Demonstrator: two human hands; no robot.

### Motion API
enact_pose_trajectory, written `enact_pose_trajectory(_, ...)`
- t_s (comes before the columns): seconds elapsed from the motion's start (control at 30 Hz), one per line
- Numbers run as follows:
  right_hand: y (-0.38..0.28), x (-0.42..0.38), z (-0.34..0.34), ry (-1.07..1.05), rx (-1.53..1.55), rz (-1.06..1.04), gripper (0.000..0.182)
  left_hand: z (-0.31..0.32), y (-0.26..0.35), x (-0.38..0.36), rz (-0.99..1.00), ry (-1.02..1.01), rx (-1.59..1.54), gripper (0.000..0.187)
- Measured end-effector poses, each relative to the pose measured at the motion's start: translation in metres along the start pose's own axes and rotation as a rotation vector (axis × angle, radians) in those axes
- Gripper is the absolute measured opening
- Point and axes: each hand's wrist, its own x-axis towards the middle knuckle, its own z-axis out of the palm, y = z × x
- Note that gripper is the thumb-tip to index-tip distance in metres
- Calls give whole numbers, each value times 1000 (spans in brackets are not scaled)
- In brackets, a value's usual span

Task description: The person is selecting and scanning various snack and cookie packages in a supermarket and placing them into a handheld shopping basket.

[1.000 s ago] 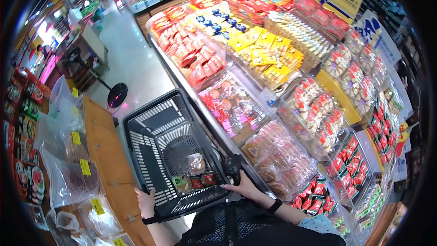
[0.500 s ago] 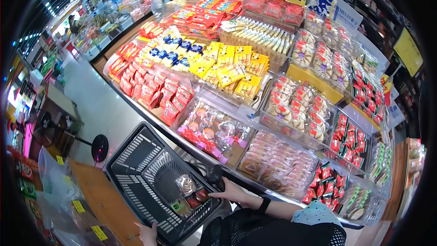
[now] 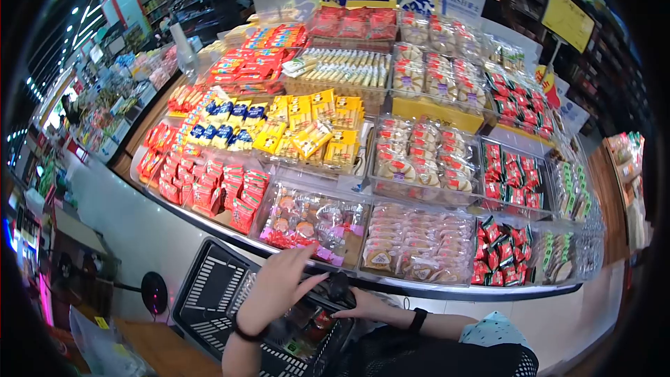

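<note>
Left hand (image 3: 283, 286) hovers open-fingered over the slatted black plastic basket (image 3: 209, 293); right hand (image 3: 363, 305) grips its handle (image 3: 340, 286).

A black band circles each wrist, left hand (image 3: 279, 286) and right hand (image 3: 366, 305); a pale dotted sleeve (image 3: 492, 331) beside the black mesh top (image 3: 412, 356).

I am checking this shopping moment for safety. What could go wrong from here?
1. The left hand is raised off the basket, so only the right hand at the handle steadies it; it may tip.
2. The packets in the basket could slide out.
3. The reaching hand might knock wrapped snacks from the bin's front.
</note>
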Motion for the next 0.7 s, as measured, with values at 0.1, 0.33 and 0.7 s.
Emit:
enact_pose_trajectory(0.1, 2, -3, -2, -35, -41, 46, 101, 14, 23, 79, 175, -111, -372, 46)
enact_pose_trajectory(0.33, -7, -5, -22, -43, -131, 46, 97, 95, 27, 207, 409, 165, -7, 44)
enact_pose_trajectory(0.7, 2, 8, -39, -188, -116, 51, 99, 144, -1, 269, 266, -28, 269, 45)
